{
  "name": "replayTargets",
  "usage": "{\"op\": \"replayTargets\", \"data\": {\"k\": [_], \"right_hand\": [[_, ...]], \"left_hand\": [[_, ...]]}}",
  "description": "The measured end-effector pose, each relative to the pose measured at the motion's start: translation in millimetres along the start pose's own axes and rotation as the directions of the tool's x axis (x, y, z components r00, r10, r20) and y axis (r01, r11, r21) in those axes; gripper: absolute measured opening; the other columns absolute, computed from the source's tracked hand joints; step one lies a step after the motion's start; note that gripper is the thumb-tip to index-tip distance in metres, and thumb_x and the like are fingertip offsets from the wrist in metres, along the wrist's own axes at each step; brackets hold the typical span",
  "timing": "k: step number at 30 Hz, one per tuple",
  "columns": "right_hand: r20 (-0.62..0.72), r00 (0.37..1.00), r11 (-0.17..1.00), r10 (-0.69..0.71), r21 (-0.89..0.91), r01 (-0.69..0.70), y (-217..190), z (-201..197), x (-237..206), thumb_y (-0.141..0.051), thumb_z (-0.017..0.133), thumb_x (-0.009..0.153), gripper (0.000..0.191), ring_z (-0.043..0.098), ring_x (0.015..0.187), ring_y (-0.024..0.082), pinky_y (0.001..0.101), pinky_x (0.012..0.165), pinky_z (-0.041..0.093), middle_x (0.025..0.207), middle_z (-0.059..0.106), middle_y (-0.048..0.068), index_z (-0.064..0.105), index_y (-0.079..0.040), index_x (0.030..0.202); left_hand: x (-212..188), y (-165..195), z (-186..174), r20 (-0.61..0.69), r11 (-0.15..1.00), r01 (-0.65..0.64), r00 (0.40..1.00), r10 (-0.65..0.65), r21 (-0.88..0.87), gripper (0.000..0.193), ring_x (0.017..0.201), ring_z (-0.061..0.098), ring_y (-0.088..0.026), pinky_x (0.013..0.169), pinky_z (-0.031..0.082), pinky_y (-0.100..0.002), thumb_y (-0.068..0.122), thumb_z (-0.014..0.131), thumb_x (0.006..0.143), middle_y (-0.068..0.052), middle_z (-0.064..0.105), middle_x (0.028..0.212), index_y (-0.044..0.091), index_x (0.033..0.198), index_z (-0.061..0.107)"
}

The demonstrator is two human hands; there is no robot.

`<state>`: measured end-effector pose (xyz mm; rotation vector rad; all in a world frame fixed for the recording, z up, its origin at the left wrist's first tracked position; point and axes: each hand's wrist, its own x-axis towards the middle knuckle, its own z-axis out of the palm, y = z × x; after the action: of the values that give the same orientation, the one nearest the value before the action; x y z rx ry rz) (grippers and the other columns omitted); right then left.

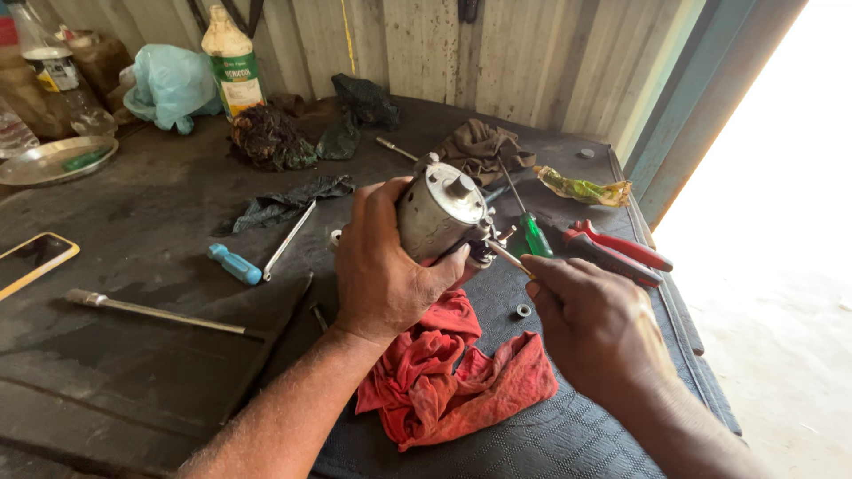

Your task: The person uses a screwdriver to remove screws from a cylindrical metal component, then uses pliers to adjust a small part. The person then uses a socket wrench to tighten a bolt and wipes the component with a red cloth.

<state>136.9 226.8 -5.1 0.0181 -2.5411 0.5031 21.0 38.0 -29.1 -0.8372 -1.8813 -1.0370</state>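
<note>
While you work over the red rag (457, 377) nearest you, your right hand (596, 324) is closed in a pinch around a thin tool shaft (509, 257), likely a small screwdriver, its tip set against the end of the motor. Your left hand (383, 262) wraps round the side of a small cylindrical metal motor housing (439, 213), fingers curled behind and thumb across the front, holding it tilted above the rag, clear of the worktop (133, 355).

Judge that housing as dense and rigid for its size: bare steel, smooth, probably greasy, so it could twist or slip in your palm when you press with the tool. Keep your grip around the barrel, not on the stub shaft on top or the small fittings at the lower end, which look easier to bend.

Just past your right hand lies a small metal washer (524, 310). Farther out you have a green-handled screwdriver (533, 232), red-handled pliers (617, 250) and a blue-handled tool (236, 264). At the back stand dark rags (271, 137) and a plastic bottle (232, 62).
</note>
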Motion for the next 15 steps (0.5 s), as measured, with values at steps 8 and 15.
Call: {"op": "replayTargets", "data": {"k": [8,15], "right_hand": [[0.090,0.952,0.927,0.294,0.215,-0.307,6,12,-4,-0.022,0.069,0.090,0.025,0.072,0.068,0.022,0.0366,0.065,0.054,0.079,0.075,0.010,0.077,-0.011,0.111],[0.144,0.959,0.946,0.245,0.182,-0.269,22,6,-2,-0.023,0.068,0.094,0.024,0.071,0.066,0.021,0.0356,0.063,0.054,0.079,0.075,0.010,0.074,-0.012,0.114]], "left_hand": [[-1,3,1,0.030,1.000,-0.001,1.000,0.001,-0.006,0.075,0.108,0.066,-0.035,0.090,0.056,-0.045,0.033,0.091,0.070,-0.015,0.058,0.120,0.004,0.128,0.053],[-1,0,4,0.002,0.999,0.047,0.999,-0.047,0.001,0.074,0.105,0.065,-0.035,0.086,0.055,-0.046,0.037,0.093,0.071,-0.015,0.058,0.115,0.004,0.124,0.053]]}}
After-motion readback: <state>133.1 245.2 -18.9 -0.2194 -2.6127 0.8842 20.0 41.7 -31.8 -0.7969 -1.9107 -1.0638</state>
